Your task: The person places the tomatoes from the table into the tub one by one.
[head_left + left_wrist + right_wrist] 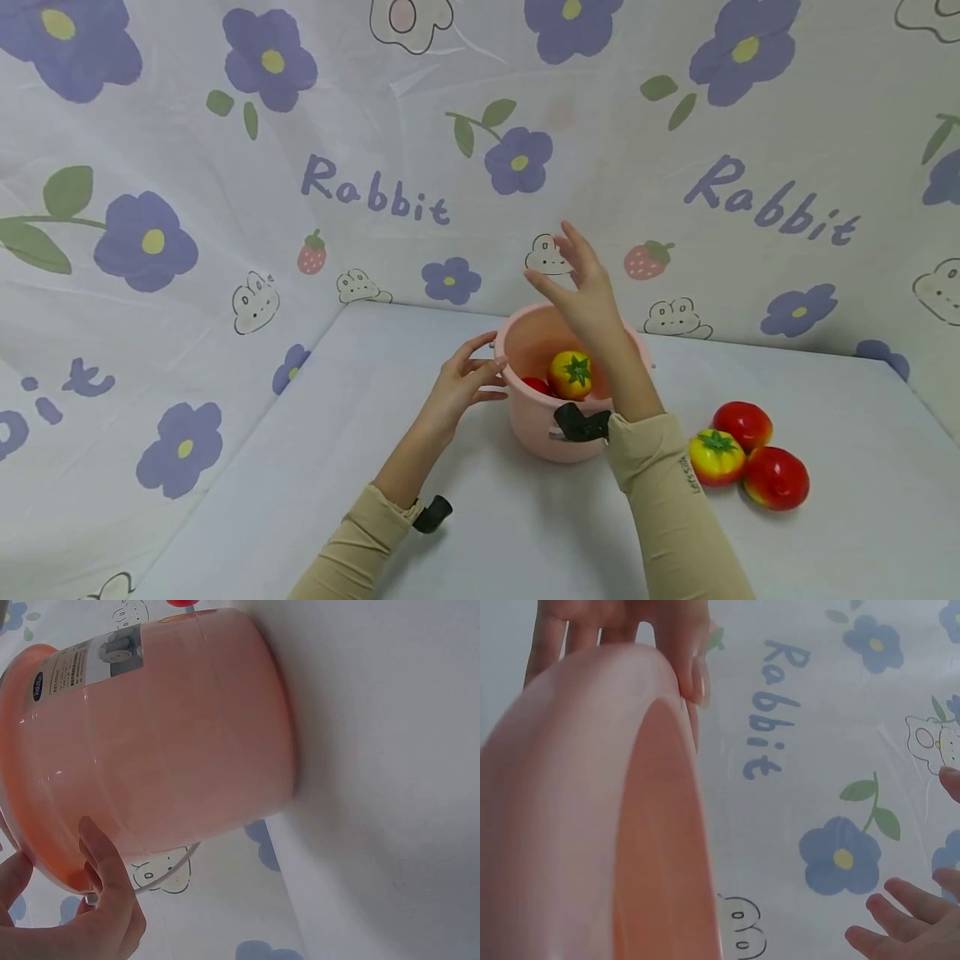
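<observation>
A pink bucket (555,433) stands upright on the table, with a yellow-and-red toy tomato (572,373) with a green star-shaped top inside it. A red rounded one (537,385) lies beside that, partly hidden by the rim. My left hand (463,379) holds the bucket's left rim; in the left wrist view its thumb is at the rim and its fingers (105,862) lie along the outer wall. Above the bucket's far right side, my right hand (588,300) is raised with fingers spread and nothing in it. Its spread fingertips (889,919) show apart from the bucket in the right wrist view.
Right of the bucket lie three more toy tomatoes in a cluster: a red one (742,425), a yellow-and-red one (717,457) and another red one (776,478). A patterned cloth (480,100) hangs behind the white table (360,383). The bucket has a thin handle (169,874).
</observation>
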`<state>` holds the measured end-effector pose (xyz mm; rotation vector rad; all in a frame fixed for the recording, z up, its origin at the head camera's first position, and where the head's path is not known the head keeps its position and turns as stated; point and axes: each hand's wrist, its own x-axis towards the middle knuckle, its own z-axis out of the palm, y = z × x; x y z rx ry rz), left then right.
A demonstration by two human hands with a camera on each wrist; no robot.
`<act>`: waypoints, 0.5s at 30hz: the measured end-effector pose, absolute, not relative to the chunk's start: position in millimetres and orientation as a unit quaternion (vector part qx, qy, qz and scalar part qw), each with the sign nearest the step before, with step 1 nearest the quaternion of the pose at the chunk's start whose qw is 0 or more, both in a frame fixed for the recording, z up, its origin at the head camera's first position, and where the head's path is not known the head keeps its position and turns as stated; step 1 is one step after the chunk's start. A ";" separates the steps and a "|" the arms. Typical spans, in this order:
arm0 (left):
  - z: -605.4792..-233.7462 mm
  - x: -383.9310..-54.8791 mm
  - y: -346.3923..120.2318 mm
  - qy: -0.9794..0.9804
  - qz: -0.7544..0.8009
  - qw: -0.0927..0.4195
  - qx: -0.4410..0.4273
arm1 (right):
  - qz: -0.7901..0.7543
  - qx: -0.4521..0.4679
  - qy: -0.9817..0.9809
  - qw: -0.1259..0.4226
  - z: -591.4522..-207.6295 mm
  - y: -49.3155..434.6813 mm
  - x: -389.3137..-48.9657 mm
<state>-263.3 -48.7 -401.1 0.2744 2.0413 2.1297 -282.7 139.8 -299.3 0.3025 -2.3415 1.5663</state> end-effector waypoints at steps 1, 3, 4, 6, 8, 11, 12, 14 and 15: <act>-401.2 -263.3 -48.7 0.687 0.715 0.089 0.092 | 0.546 0.104 -0.817 0.153 -299.4 141.0 -282.1; -401.0 -263.1 -48.4 0.687 0.715 0.090 0.091 | 0.545 0.102 -0.818 0.151 -300.0 144.4 -280.9; -400.8 -262.8 -48.3 0.688 0.715 0.088 0.093 | 0.544 0.101 -0.819 0.151 -300.4 146.3 -280.3; -400.5 -262.3 -48.1 0.688 0.714 0.088 0.091 | 0.546 0.098 -0.818 0.152 -301.7 150.3 -278.8; -400.3 -262.0 -48.0 0.689 0.714 0.088 0.091 | 0.545 0.095 -0.818 0.156 -302.4 154.2 -277.1; -400.8 -262.2 -47.9 0.692 0.711 0.087 0.089 | 0.544 0.090 -0.819 0.160 -303.0 159.8 -274.2; -401.1 -262.4 -47.8 0.693 0.710 0.086 0.090 | 0.543 0.088 -0.820 0.160 -303.4 161.9 -273.5; -401.3 -262.6 -47.6 0.694 0.710 0.085 0.090 | 0.537 0.081 -0.824 0.160 -304.1 166.4 -271.7; -401.6 -262.8 -47.5 0.694 0.709 0.085 0.091 | 0.534 0.076 -0.827 0.160 -304.8 168.9 -271.0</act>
